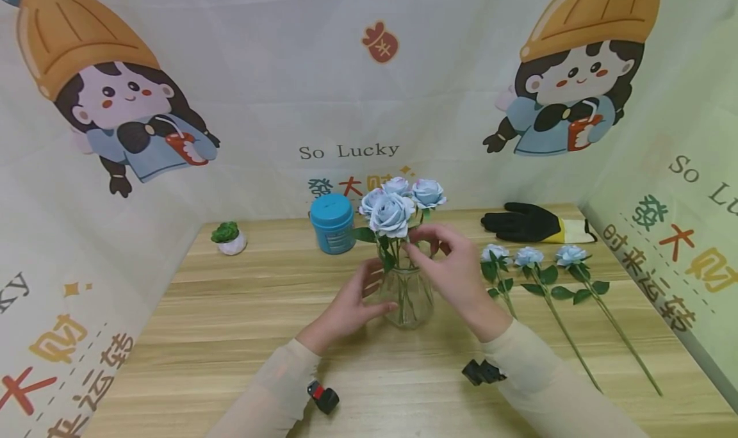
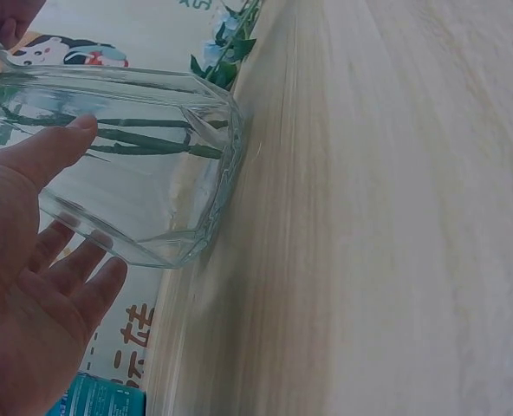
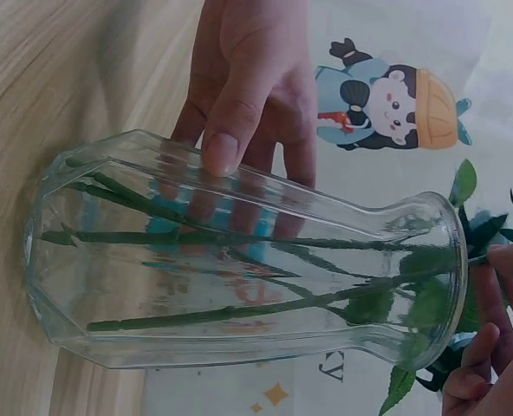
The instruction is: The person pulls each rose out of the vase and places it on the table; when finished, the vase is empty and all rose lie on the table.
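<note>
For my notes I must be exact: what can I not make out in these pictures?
Head: lower stem of the leftmost loose rose, behind the right sleeve.
Head: print on the blue tub, too small.
Left wrist: blooms above the glass vase, beyond the left edge.
Right wrist: part of the right hand, cut by the right edge.

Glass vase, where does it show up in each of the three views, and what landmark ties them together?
Head: the glass vase stands upright, just below and right of centre.
Left wrist: upper left, sideways in the picture.
Right wrist: across the middle, mouth toward the right.
Shared landmark: the left hand, at the vase in all three.
</note>
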Action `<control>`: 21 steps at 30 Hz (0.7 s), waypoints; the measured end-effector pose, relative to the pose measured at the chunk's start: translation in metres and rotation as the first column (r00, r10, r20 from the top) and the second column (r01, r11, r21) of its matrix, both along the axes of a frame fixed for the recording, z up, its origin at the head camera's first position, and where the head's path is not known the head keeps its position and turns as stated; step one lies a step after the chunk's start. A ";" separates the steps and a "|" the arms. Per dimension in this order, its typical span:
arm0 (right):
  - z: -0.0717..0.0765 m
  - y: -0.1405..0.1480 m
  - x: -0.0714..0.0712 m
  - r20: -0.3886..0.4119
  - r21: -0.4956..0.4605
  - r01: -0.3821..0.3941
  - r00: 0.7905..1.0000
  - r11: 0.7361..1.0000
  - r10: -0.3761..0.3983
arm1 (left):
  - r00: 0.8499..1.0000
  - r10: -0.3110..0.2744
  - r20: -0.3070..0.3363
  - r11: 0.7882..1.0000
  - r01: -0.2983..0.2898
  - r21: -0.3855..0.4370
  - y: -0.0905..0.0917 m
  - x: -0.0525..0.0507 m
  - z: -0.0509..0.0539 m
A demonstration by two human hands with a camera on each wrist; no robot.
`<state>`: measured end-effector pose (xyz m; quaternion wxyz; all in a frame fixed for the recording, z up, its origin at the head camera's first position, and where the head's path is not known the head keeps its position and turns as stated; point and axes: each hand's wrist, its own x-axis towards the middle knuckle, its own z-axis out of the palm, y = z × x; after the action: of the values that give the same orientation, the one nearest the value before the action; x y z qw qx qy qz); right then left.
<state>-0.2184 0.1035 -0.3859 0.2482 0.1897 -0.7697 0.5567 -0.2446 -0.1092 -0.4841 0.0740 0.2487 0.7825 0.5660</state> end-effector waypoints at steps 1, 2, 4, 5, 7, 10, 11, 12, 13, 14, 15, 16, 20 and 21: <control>0.001 0.001 0.000 0.006 -0.020 -0.011 1.000 1.000 0.011 | 1.000 0.002 0.001 1.000 -0.002 0.000 0.000 0.000 0.000; 0.001 0.001 0.001 0.013 -0.034 -0.018 1.000 0.999 0.019 | 1.000 0.003 0.003 1.000 -0.003 -0.001 0.000 0.000 0.000; 0.003 0.003 0.001 0.040 -0.058 -0.024 0.999 0.998 0.027 | 1.000 0.005 0.005 1.000 -0.005 -0.001 0.000 0.000 0.000; 0.004 0.003 0.001 0.056 -0.065 -0.025 0.998 0.998 0.028 | 1.000 0.005 0.005 1.000 -0.005 -0.002 0.001 0.000 0.000; 0.006 0.004 0.001 0.075 -0.078 -0.024 0.997 0.997 0.030 | 1.000 0.004 0.002 1.000 -0.004 -0.003 0.001 0.000 0.000; 0.009 0.005 0.001 0.074 -0.094 -0.018 0.997 0.995 0.025 | 1.000 0.003 -0.001 1.000 -0.003 -0.009 0.000 0.000 0.000; 0.011 0.006 0.001 0.067 -0.100 -0.014 0.998 0.995 0.020 | 1.000 0.002 -0.001 1.000 -0.002 -0.012 0.000 0.000 0.000; 0.013 0.006 0.001 0.053 -0.105 -0.007 0.999 0.994 0.013 | 1.000 0.003 -0.002 1.000 -0.003 -0.013 0.000 0.000 0.000; 0.015 0.007 0.000 0.040 -0.110 0.001 0.999 0.994 0.004 | 1.000 0.004 -0.002 1.000 -0.004 -0.015 0.000 0.000 0.000; 0.016 0.008 0.000 0.027 -0.112 0.011 1.000 0.994 -0.008 | 1.000 0.005 -0.001 1.000 -0.005 -0.015 0.000 0.000 0.001; 0.019 0.009 0.000 0.015 -0.119 0.019 1.000 0.993 -0.018 | 1.000 0.006 0.001 1.000 -0.006 -0.015 0.000 0.000 0.001; 0.021 0.010 -0.001 0.002 -0.125 0.029 1.000 0.992 -0.029 | 1.000 0.007 0.001 1.000 -0.007 -0.014 0.000 0.000 0.001; 0.028 0.015 -0.004 -0.038 -0.165 0.052 0.998 0.985 -0.059 | 1.000 0.007 0.009 1.000 -0.007 -0.009 0.000 0.000 0.002; 0.031 0.016 -0.004 -0.042 -0.174 0.058 0.997 0.983 -0.066 | 1.000 0.006 0.011 1.000 -0.006 -0.011 0.000 0.000 0.002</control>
<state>-0.2226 0.1194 -0.3549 0.2990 0.1566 -0.7180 0.6087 -0.2443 -0.1089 -0.4824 0.0778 0.2428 0.7859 0.5633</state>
